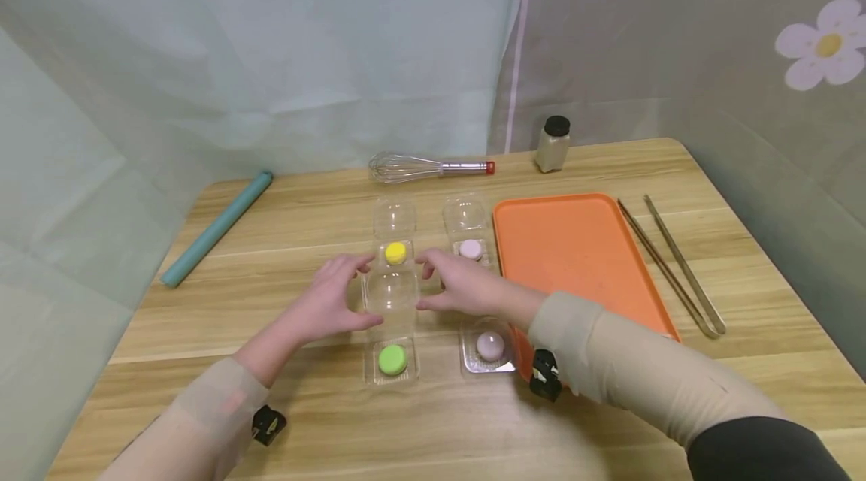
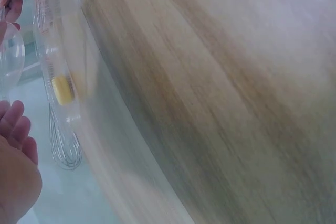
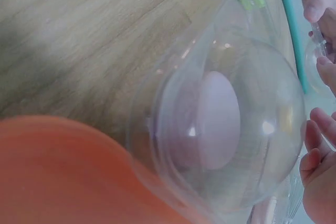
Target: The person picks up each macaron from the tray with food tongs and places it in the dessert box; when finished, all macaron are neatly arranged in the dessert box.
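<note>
Both hands frame the clear dome lid of a plastic box, behind the box's base with a green macaron. My left hand holds the lid's left edge, thumb near the front corner and fingers farther back. From the other side my right hand holds the right edge, its fingers bent. The lid also shows between the hands in the right wrist view. Just beyond the fingertips, a yellow macaron sits in another box. How firmly the fingertips press on the clear plastic is hard to see.
A pale pink macaron lies in an open box; a closed box covers a lilac one. Rightward are an orange tray and metal tongs. A whisk, a jar and a teal rod lie farther out.
</note>
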Action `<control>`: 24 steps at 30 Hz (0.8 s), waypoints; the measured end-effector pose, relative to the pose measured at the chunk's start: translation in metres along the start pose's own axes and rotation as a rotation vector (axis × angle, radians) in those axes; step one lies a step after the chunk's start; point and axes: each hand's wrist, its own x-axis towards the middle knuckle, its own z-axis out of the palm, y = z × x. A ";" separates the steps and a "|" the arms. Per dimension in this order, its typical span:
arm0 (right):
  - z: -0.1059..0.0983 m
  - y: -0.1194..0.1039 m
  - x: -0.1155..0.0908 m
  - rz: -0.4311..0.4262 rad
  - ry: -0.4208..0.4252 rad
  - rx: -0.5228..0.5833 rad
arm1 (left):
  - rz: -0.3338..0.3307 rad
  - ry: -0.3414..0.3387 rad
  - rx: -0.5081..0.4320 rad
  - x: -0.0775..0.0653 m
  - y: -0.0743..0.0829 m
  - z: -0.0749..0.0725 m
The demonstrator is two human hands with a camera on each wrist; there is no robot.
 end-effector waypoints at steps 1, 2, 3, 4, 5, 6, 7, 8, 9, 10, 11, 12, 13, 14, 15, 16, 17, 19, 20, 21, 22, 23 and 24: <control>0.000 -0.001 0.000 -0.002 0.001 0.008 | 0.002 0.009 0.001 0.000 0.001 0.000; -0.001 -0.001 0.000 -0.003 0.002 0.017 | 0.003 0.020 0.001 0.000 0.001 -0.001; -0.001 -0.002 0.000 -0.002 0.002 0.027 | 0.004 0.030 0.003 0.000 0.002 -0.001; -0.002 -0.002 -0.001 0.000 0.000 0.040 | 0.004 0.040 0.004 0.000 0.002 -0.002; -0.002 -0.003 -0.001 0.003 -0.001 0.052 | 0.004 0.051 0.007 0.000 0.002 -0.002; -0.003 -0.003 -0.001 0.005 -0.002 0.060 | 0.006 0.062 0.012 0.000 0.003 -0.003; -0.003 -0.003 -0.001 0.006 -0.005 0.068 | 0.008 0.071 0.015 0.000 0.003 -0.004; -0.003 -0.003 -0.002 0.007 -0.008 0.079 | 0.008 0.079 0.018 -0.001 0.003 -0.004; -0.003 -0.003 -0.002 0.009 -0.012 0.090 | 0.008 0.085 0.020 -0.001 0.003 -0.005; -0.003 -0.002 -0.002 0.010 -0.015 0.100 | 0.009 0.091 0.020 -0.001 0.003 -0.005; -0.003 -0.002 -0.002 0.008 -0.018 0.108 | 0.012 0.097 0.022 -0.001 0.003 -0.006; -0.003 -0.001 -0.002 0.005 -0.023 0.119 | 0.011 0.104 0.021 -0.001 0.003 -0.006; -0.003 0.000 -0.002 0.003 -0.028 0.131 | 0.011 0.111 0.020 -0.001 0.002 -0.006; -0.002 0.001 -0.002 0.004 -0.034 0.141 | 0.012 0.119 0.020 -0.001 0.002 -0.006; -0.003 0.001 -0.003 0.002 -0.038 0.148 | 0.013 0.126 0.022 -0.001 0.002 -0.006; -0.003 0.002 -0.003 0.001 -0.046 0.158 | 0.017 0.135 0.023 -0.001 0.002 -0.006; -0.003 0.003 -0.003 0.003 -0.054 0.175 | 0.021 0.143 0.024 -0.001 0.002 -0.005; -0.004 0.003 -0.004 0.013 -0.068 0.213 | 0.034 0.158 0.030 -0.001 0.002 -0.005; -0.004 0.003 -0.004 0.023 -0.074 0.231 | 0.042 0.166 0.035 0.000 0.001 -0.005; -0.005 0.002 -0.005 0.035 -0.084 0.258 | 0.052 0.172 0.041 0.000 0.001 -0.004; -0.006 0.002 -0.005 0.055 -0.094 0.286 | 0.060 0.179 0.044 0.000 0.001 -0.004; -0.006 0.002 -0.006 0.076 -0.101 0.312 | 0.069 0.187 0.050 0.000 0.001 -0.004; -0.007 0.002 -0.006 0.092 -0.110 0.344 | 0.078 0.195 0.056 0.001 0.001 -0.003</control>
